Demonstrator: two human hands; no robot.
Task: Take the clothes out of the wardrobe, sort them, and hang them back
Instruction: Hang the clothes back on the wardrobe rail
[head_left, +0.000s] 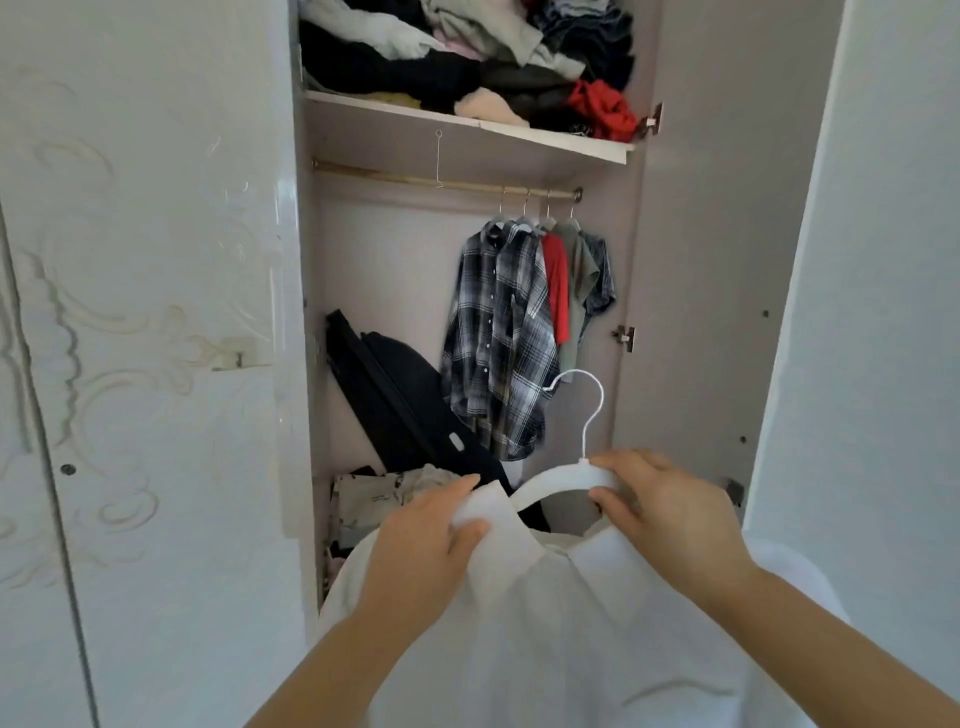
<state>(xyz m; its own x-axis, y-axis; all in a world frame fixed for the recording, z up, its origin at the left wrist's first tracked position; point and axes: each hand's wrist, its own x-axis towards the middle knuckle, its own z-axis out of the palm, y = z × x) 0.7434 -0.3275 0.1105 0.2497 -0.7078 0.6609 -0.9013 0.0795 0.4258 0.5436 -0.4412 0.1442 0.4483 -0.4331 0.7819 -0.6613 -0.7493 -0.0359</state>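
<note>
A white shirt (571, 639) hangs in front of me, low in the view, partly on a white hanger (558, 480) whose hook points up. My left hand (431, 540) pinches the shirt's collar at the hanger's left end. My right hand (670, 514) grips the hanger's right shoulder just beside the hook. Beyond them the open wardrobe shows a rail (447, 182) with a plaid shirt (498, 338), a red top (557, 286) and two more garments hung at its right end.
The shelf (467, 124) above the rail carries a heap of crumpled clothes (467, 57). A black bag (400, 395) leans in the wardrobe's lower left, with loose items beneath. A closed ornate door (145, 364) stands left, the open door (727, 260) right. A thin wire hook (439, 158) dangles over the rail.
</note>
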